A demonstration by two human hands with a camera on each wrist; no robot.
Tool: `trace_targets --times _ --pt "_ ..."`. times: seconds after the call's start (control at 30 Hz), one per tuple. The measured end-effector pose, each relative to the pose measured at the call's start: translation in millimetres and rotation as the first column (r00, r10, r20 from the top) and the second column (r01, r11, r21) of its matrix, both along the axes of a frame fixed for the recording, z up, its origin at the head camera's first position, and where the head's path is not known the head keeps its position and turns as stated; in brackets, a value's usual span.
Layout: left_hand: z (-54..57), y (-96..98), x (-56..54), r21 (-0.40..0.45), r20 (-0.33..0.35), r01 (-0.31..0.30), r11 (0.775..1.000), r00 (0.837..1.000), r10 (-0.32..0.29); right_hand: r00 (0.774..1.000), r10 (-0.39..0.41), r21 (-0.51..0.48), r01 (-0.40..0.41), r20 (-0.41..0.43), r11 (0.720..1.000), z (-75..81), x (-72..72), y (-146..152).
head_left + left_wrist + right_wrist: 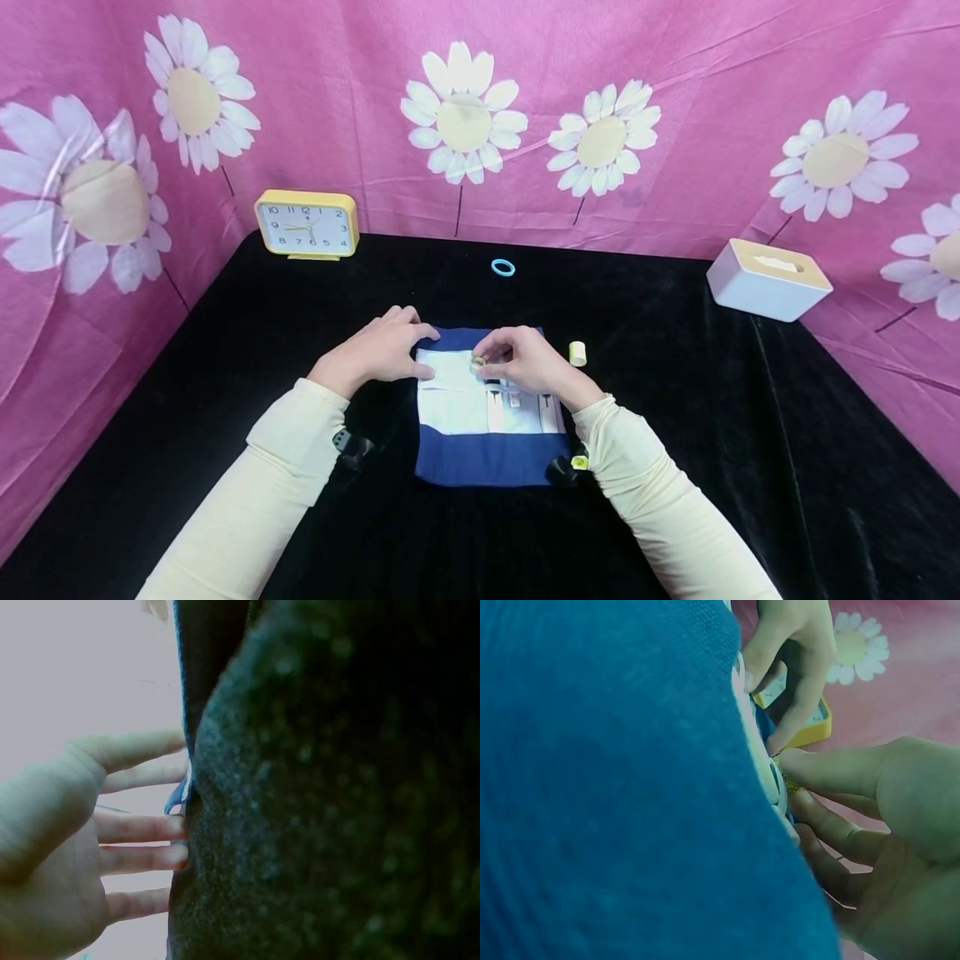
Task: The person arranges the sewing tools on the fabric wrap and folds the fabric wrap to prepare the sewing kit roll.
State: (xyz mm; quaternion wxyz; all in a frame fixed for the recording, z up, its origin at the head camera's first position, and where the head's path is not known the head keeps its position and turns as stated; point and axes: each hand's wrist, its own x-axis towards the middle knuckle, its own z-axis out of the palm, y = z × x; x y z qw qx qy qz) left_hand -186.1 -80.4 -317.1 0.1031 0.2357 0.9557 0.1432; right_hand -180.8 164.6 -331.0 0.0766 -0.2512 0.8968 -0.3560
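A navy and white cloth organizer (491,457) lies spread on the black cloth, with slim items (495,410) in its pockets. My right hand (525,360) is over its upper part, pinching a small round gold-coloured thing (791,782) between thumb and fingertips; its exact kind cannot be told. At the organizer's upper left edge, my left hand (382,346) touches the fabric with thumb and fingers spread. In the left wrist view, the fingers (139,859) of that hand reach out nearly straight along the navy edge.
Right of the organizer stands a small pale-yellow cylinder (577,353). A yellow-green piece (580,461) lies near the right sleeve. Farther back are a light-blue ring (503,267), a yellow clock (307,223) and a tissue box (768,282), before a pink flowered curtain (360,100).
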Motion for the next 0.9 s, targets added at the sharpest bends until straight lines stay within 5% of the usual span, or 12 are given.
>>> trace_targets --times 0.37,0.7,0.9 --pt "2.6 5.4 3.4 -0.036 -0.014 -0.028 0.999 1.000 0.027 1.000 0.001 0.033 -0.001 0.016 0.999 -1.9 -1.3 -0.9" --pt "8.0 15.0 11.0 -0.094 0.045 -0.082 0.992 0.995 0.087 1.000 0.006 0.022 -0.006 0.009 1.000 -3.5 0.2 0.2" --pt "6.8 24.6 15.8 -0.198 0.026 -0.083 0.977 0.996 0.090 1.000 -0.001 0.024 0.001 -0.008 1.000 -4.5 -0.4 -0.7"
